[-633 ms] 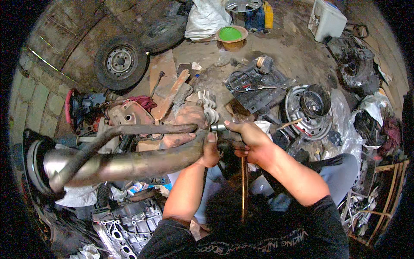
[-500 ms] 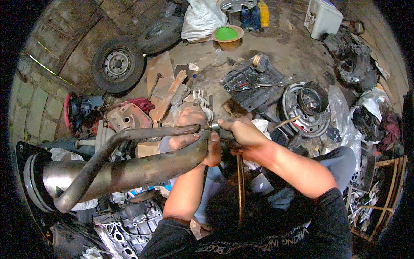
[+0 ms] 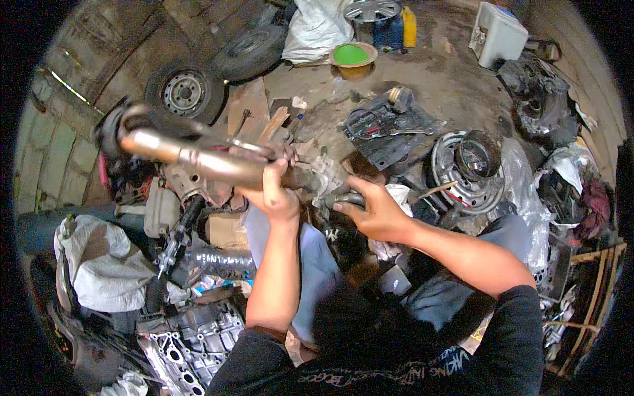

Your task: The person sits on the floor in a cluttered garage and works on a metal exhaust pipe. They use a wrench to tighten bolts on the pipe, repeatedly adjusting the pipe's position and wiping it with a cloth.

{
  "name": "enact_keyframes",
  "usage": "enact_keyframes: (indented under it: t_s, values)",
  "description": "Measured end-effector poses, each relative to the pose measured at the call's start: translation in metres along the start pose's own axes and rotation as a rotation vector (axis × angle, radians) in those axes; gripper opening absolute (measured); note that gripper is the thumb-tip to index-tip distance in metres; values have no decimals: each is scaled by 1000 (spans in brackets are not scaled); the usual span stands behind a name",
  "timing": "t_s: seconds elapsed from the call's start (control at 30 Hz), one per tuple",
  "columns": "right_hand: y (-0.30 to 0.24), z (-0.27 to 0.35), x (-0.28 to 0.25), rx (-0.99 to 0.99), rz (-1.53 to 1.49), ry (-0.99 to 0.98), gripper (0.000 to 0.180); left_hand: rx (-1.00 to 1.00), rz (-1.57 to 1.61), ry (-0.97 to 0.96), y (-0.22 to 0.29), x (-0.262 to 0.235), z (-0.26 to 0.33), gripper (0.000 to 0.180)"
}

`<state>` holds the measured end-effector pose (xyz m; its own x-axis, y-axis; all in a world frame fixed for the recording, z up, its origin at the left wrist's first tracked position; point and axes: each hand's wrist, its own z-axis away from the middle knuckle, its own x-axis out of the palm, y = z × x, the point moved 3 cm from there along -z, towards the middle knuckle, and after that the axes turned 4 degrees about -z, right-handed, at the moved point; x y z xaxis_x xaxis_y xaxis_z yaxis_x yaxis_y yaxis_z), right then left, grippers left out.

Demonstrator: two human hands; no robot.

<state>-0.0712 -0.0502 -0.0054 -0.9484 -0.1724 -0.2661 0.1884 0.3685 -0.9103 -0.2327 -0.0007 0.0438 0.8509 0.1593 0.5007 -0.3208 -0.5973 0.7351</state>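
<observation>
A wide, worn metal pipe (image 3: 224,168) with a thin side tube slants up to the left, its dark flanged end blurred by motion. My left hand (image 3: 281,198) is closed around the pipe near its right end, with fingers showing along the far side. At that right end is a grey, irregular bracket-like part (image 3: 323,175), blurred. Just right of it, my right hand (image 3: 383,214) pinches a dark, rounded metal piece (image 3: 347,198) between thumb and fingers. Whether this piece is joined to the pipe I cannot tell.
An engine block (image 3: 188,350) and a white sack (image 3: 105,264) lie at lower left. Two wheels lean at the far left, including a tyre on a steel rim (image 3: 185,96). A wheel rim (image 3: 456,175) and a wrench (image 3: 413,131) on a dark panel (image 3: 380,148) lie ahead to the right.
The pipe's flanged left end has swung up and away from me, uncovering the white sack. My left hand has shifted left and up with the pipe; my right hand has moved slightly right and down.
</observation>
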Motion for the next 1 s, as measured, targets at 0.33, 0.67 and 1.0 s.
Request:
enact_keyframes:
  t_s: [0.33,0.67,1.0]
  values:
    - [-3,1,-2,-100,408,-473,33,-566,129,-113,-43,-8,-23,12]
    - [-25,-4,-20,-652,757,-647,41,-763,145,-266,-62,13,-17,13]
    - [-38,6,-39,-746,669,-455,40,-879,145,-413,-69,53,-11,18]
